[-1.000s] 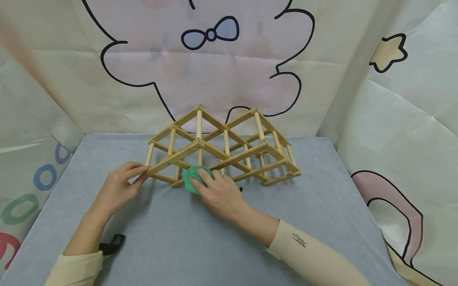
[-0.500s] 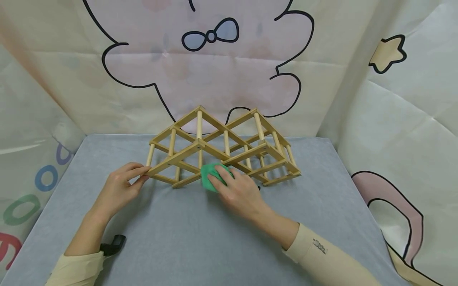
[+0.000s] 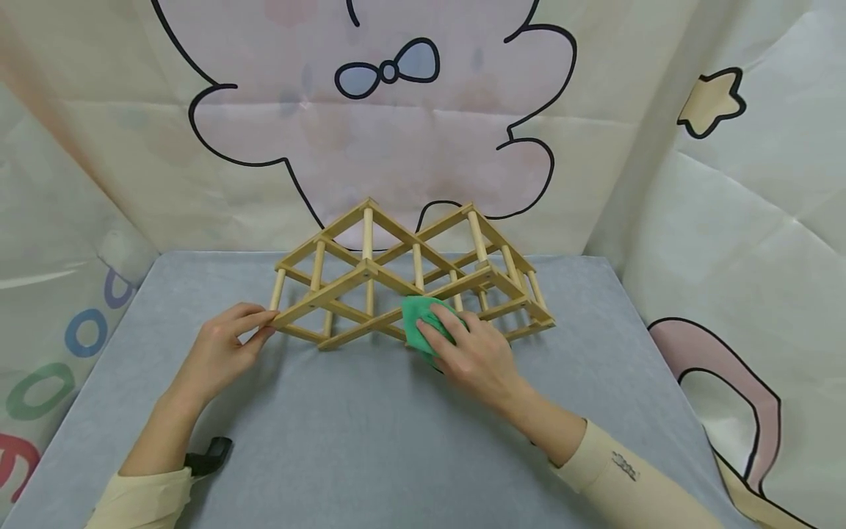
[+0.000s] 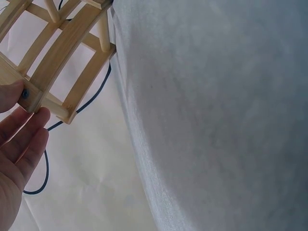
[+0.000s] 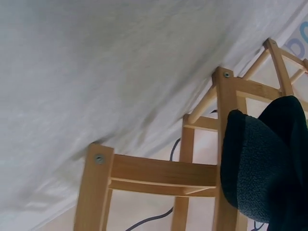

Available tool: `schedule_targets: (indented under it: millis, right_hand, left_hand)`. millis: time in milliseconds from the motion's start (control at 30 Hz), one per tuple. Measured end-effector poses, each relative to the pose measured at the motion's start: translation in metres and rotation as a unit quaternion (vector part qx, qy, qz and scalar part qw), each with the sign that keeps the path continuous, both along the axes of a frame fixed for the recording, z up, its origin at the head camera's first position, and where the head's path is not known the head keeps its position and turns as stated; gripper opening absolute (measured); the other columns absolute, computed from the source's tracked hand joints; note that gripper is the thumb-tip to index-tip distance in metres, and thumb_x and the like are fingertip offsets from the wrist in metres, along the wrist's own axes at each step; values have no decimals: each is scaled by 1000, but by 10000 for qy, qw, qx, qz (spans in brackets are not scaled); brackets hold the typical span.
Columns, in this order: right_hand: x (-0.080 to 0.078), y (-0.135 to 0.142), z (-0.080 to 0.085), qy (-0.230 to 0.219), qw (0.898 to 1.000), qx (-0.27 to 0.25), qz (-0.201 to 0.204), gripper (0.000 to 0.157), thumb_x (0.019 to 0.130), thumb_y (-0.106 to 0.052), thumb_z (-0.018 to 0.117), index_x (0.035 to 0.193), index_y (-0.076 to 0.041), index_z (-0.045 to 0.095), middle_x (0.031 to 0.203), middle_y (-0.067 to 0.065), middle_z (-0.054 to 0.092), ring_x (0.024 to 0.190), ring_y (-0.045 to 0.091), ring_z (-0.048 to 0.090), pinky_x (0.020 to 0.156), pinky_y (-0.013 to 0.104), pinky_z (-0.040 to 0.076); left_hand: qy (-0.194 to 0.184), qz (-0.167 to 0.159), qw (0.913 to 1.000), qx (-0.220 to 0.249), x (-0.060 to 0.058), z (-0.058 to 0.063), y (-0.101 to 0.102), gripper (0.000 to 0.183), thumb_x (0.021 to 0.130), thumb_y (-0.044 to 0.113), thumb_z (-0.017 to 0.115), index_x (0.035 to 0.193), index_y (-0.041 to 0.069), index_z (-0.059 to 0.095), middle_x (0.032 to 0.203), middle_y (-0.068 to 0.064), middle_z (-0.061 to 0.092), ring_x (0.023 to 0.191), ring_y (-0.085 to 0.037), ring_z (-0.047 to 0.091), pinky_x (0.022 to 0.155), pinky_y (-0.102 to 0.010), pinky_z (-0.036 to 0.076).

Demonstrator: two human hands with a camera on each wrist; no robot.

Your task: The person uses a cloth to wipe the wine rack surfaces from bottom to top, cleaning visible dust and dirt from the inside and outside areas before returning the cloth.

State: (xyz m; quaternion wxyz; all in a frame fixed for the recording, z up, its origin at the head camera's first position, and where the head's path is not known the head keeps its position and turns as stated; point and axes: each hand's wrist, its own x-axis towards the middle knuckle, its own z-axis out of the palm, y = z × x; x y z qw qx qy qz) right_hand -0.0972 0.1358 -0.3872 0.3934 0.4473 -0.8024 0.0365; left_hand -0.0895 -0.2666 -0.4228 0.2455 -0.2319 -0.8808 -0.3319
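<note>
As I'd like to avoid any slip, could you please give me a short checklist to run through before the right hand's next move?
1. Left hand steadying the wooden rack: ok, thumb and fingers pinch its left end.
2. Right hand holding the green cloth: ok, its fingers grip it.
3. Cloth at the slats: ok, it covers part of the rack's front.
4. Rack standing on the table: ok.
5. Support at the rack's right end: not ok, no hand holds it there.
6. Slat surface under the cloth clean: cannot tell, it is covered.
</note>
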Motion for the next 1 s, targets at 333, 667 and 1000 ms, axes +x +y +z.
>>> schedule_targets:
  millis: [333,667,1000]
  right_hand:
    - [-2,20,-19,-174,9996,189,-125,57,70,-10,92,124,-9,74,125,16,69,80,34,67,56,38,58]
    - [-1,39,-29,-569,9968,457,-325,58,70,-11,95,124,-8,73,123,18,68,75,34,65,51,37,55]
    - [4,63,-37,-732,9951,591,-320,58,70,-13,97,123,-8,73,123,19,68,80,36,67,52,40,57]
  left_hand:
    - [-26,-5,10000,-33,0,-2,0,37,74,-21,83,106,-2,80,98,-4,72,81,-19,67,65,-14,49]
    - [28,22,10000,3,-1,-1,-1,37,74,-21,83,105,-2,80,98,-4,72,81,-19,67,65,-17,50]
    - [46,10,10000,26,-1,-1,0,36,74,-22,83,104,-2,80,97,-4,72,81,-18,67,64,-18,50]
